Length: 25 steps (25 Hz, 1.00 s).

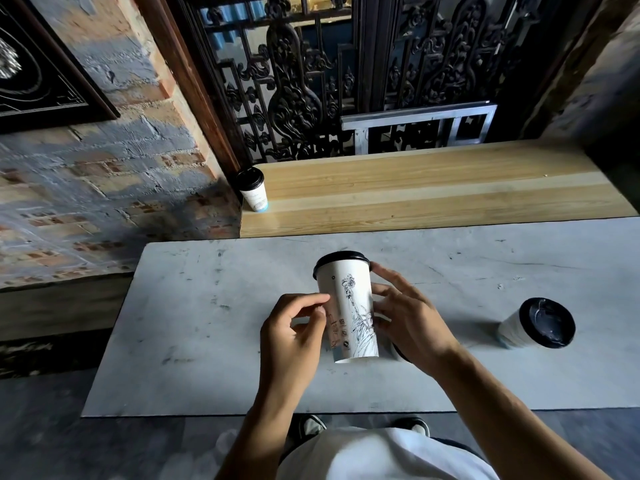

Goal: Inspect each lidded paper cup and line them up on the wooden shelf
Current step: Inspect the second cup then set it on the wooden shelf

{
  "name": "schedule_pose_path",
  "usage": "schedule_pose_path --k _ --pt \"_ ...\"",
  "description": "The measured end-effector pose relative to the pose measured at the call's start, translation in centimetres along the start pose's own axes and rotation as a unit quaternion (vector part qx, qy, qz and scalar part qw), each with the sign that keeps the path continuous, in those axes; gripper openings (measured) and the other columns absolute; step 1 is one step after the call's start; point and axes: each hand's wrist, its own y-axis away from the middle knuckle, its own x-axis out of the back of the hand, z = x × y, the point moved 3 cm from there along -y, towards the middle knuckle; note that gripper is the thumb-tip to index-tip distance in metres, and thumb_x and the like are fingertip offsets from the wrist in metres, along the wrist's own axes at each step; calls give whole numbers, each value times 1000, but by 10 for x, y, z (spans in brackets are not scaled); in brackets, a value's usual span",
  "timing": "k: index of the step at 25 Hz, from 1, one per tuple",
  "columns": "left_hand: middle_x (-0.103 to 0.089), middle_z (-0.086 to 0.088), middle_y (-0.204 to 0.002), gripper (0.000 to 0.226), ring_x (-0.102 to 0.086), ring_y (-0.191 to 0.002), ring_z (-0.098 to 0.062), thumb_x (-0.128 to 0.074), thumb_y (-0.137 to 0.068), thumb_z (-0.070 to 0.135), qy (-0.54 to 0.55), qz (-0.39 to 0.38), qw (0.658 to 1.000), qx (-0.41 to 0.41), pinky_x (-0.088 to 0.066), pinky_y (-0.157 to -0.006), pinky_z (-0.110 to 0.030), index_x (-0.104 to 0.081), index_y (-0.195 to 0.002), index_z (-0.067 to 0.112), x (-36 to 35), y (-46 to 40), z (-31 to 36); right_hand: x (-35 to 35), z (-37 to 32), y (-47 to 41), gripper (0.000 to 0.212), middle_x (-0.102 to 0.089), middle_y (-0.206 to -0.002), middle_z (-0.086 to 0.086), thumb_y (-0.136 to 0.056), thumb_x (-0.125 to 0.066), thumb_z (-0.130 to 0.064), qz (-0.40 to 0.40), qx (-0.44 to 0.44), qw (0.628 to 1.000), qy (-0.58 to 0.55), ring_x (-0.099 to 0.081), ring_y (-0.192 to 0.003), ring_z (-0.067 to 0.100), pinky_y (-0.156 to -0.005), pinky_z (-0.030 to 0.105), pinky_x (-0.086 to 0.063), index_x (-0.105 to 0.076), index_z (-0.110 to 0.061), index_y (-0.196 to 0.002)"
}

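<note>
Head view, near to far. At 6 o'clock, the person's white shirt (381,455) and two shoes (311,426) at the bench (194,341) edge. Just above centre-low, both hands hold a tall cup (349,306) upright over the grey bench: the left hand (294,337) pinches its left wall with thumb and fingertips, and the right hand (412,320) curls round its right wall, so each grip is grasping the cup. The cup is white with a black lid (341,259) and a line drawing of a statue facing the camera. At 3 o'clock, well apart, a second cup (535,323) lies on the bench, its black lid toward the viewer. Beyond the bench, at 11 o'clock, a third cup (253,194) stands upright at the left end of the wooden shelf (433,188), beside the brick wall (104,174). At 12 o'clock, a dark carved screen (346,81) rises behind the shelf.
</note>
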Motion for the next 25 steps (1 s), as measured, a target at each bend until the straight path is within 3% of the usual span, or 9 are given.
schedule_pose_path --k 4,7,10,16,21,25 --pt "-80 6 -94 18 -74 -92 -10 -70 -92 11 37 7 998 47 -58 -83 -26 -78 -97 26 -1 0 -5 3 -2 1 58 -70 -123 22 -87 -58 11 -8 18 999 -27 -64 -101 37 -92 51 -49 -59 -16 -138" --pt "-81 13 -91 18 -75 -89 -4 -73 -91 11 49 -6 997 63 -56 -79 -16 -75 -95 28 -3 0 -1 1 -3 1 61 -71 -117 21 -78 -73 0 -20 12 999 -43 -62 -102 37 -93 51 -49 -61 -14 -136" --pt "-81 14 -92 19 -76 -90 -4 -74 -90 10 65 -15 995 71 -57 -79 -15 -73 -96 29 -5 -2 0 3 -2 0 73 -70 -117 20 -66 -92 -20 -18 0 1000 -26 -64 -105 35 -97 50 -47 -65 -18 -134" --pt "-80 6 -101 22 -75 -97 -6 -75 -89 8 65 -14 996 63 -56 -83 -16 -73 -100 26 -7 -4 -2 -1 -6 3 39 -73 -102 22 -81 -67 -10 -36 -28 998 -31 -72 -77 34 -75 40 -60 -61 -13 -120" --pt "-74 0 -103 28 -73 -90 -12 -69 -90 -1 2 -3 1000 13 -56 -78 -18 -76 -105 21 -6 -6 -3 0 -5 2 48 -77 -110 15 -80 -78 -17 -13 -11 999 35 -75 -88 29 -79 42 -58 -59 -16 -124" --pt "-76 4 -95 21 -73 -85 -13 -67 -86 20 7 12 999 39 -58 -79 -29 -76 -103 27 -8 -7 -7 1 -5 2 53 -72 -117 19 -80 -84 -24 13 10 995 103 -76 -96 29 -78 42 -60 -60 -18 -126"
